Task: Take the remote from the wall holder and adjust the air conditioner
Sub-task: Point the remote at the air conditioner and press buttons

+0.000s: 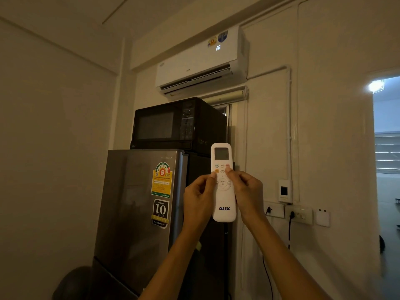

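Observation:
A white AUX remote (223, 202) stands upright in front of me, screen at the top, held from both sides. My left hand (199, 197) grips its left edge, thumb on an orange button. My right hand (247, 194) grips the right edge, thumb tip on a button in the upper right of the keypad. The white air conditioner (201, 61) hangs high on the wall above, its flap open and its display reading 26. The wall holder is not visible to me.
A black microwave (173, 124) sits on a grey fridge (140, 208) straight ahead. Sockets with plugged cables (291, 214) and a small wall box (284, 190) are on the wall at right. A bright doorway (387, 169) opens at far right.

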A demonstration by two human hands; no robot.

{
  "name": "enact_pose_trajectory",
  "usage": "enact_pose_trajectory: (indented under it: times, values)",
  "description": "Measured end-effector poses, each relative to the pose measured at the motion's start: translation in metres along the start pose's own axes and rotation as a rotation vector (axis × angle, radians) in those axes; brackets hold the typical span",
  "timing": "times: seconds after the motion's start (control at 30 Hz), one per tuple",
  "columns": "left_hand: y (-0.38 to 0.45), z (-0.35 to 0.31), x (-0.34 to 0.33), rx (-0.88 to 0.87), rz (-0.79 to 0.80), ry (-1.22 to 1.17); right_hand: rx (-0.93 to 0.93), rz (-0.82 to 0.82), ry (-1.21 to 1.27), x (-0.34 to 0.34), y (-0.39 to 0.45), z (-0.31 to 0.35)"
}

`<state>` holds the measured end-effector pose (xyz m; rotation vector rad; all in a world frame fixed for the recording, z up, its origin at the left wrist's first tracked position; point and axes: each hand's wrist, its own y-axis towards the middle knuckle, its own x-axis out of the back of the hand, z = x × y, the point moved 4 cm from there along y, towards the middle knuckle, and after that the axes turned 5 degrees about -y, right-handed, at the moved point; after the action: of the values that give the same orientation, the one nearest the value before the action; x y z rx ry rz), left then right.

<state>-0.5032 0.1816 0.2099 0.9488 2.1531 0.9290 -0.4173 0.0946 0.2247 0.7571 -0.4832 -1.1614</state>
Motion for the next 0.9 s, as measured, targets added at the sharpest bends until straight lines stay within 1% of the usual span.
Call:
enact_pose_trajectory:
  times: [0.57, 0.9]
  values:
    - [0.007, -0.012, -0.009, 0.001, -0.003, -0.105, 0.000, -0.038, 0.107, 0.000, 0.007, 0.014]
    - [0.021, -0.030, -0.016, -0.014, -0.007, -0.143, 0.053, -0.048, 0.096, 0.004, 0.019, 0.039]
